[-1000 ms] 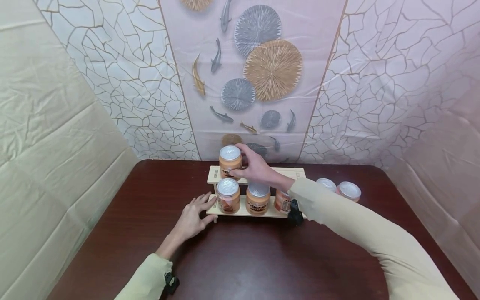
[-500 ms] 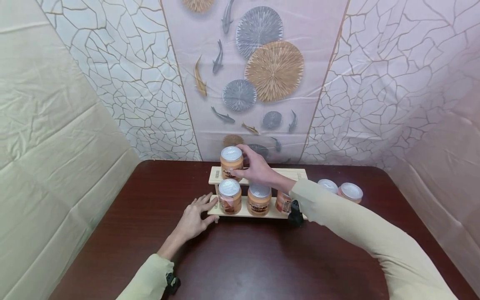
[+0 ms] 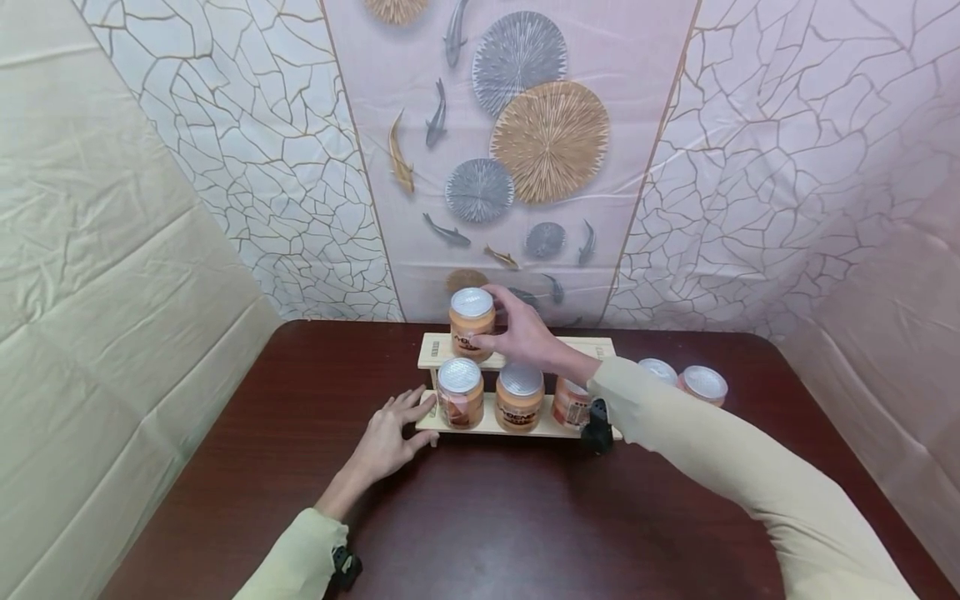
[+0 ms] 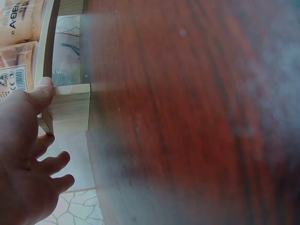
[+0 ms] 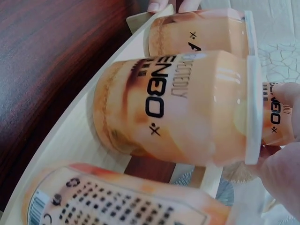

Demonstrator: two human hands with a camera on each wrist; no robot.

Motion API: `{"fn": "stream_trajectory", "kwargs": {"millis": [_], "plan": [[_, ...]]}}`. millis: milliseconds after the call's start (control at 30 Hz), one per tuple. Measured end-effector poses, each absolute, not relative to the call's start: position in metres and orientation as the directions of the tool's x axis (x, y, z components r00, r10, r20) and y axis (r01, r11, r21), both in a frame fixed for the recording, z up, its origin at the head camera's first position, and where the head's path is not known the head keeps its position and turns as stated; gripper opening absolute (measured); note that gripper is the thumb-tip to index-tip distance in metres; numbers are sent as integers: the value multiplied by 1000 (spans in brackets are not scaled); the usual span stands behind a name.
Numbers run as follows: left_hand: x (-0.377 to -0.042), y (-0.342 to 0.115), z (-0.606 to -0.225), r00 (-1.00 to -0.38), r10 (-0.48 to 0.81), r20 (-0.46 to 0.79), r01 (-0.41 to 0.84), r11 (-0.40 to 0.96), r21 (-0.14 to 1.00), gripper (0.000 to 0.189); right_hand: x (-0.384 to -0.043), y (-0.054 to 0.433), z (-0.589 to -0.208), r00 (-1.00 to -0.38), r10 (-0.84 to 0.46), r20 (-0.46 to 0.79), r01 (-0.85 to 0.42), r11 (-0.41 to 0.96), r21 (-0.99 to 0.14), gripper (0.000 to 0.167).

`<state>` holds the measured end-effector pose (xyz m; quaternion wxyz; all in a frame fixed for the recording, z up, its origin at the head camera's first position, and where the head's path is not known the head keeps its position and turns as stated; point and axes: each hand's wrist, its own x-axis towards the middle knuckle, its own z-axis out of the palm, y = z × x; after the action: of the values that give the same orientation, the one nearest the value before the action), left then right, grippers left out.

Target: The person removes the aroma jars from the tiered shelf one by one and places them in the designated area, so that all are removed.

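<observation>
In the head view, grips a jar (image 3: 467, 322) with the right hand (image 3: 521, 335), thumb to the front and fingers round the far side. Holds it upright at the left part of the rack (image 3: 588, 343), over the upper shelf (image 3: 435, 352). Cannot tell of any contact between base and board, with a lower lid so close in front. On the lower shelf (image 3: 490, 414), stand three jars (image 3: 519, 410) upright in a row; on the bench (image 3: 480, 517), right of the rack and partly behind the right sleeve (image 3: 697, 437), two others (image 3: 703, 383). At the left end of the lower shelf, holds on with the left hand (image 3: 388, 437), apparently as a brace. In the left wrist view, pinches the corner of that shelf between left thumb and forefinger, with the remaining fingers loosely bent and free. In the right wrist view, looks along the lower row; shows the gripped jar only in part, near the right edge beyond the middle jar, between thumb and fingers of the right hand. Judging by the pose, seems to be at the step of placing this jar on the upper shelf. Next, probably calls for settling the base flat, loosening the right hand and backing away without brushing the lids below.
</observation>
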<state>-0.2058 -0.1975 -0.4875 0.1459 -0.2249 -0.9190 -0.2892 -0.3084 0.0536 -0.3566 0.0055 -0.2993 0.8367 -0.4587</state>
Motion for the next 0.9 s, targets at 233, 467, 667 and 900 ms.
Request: {"fn": "stream_trajectory", "kwargs": {"millis": [233, 467, 667, 900], "plan": [[-206, -197, -487, -859, 326, 393, 492, 738, 462, 56, -311, 66, -352, -831, -480, 281, -495, 408, -767, 75], [-207, -197, -489, -846, 334, 415, 510, 732, 451, 56, -313, 84, -346, -828, -473, 301, -513, 423, -747, 76], [-207, -197, -490, -833, 343, 434, 527, 730, 435, 57, -315, 101, -342, -840, -457, 291, -488, 403, -774, 77], [-206, -197, -489, -855, 332, 400, 499, 738, 454, 57, -316, 124, -337, -848, -443, 292, -477, 395, -785, 76]]}}
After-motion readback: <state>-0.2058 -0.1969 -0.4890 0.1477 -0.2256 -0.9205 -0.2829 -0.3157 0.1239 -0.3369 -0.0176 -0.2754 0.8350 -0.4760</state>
